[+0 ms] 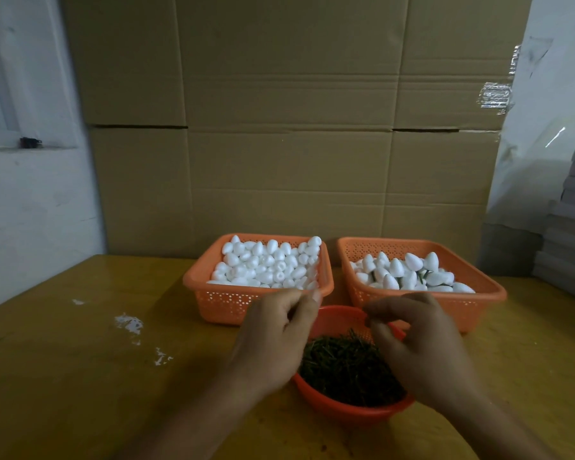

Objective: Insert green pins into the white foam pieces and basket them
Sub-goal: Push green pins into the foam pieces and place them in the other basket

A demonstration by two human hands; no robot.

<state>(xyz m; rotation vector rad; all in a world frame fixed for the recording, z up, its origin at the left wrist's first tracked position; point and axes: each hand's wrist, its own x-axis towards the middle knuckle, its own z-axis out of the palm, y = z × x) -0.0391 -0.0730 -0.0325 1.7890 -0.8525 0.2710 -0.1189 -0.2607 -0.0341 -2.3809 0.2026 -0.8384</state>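
Orange bowl [352,411] of green pins [346,366] between both hands; left hand [273,336], right hand [419,343] fingers curled, grip unclear

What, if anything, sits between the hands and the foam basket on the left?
Nothing visible. The left hand hangs just in front of the near rim of the left basket, whose foam pieces lie uncovered. The right hand is over the round bowl of green pins. Whether either hand already holds something is unclear.
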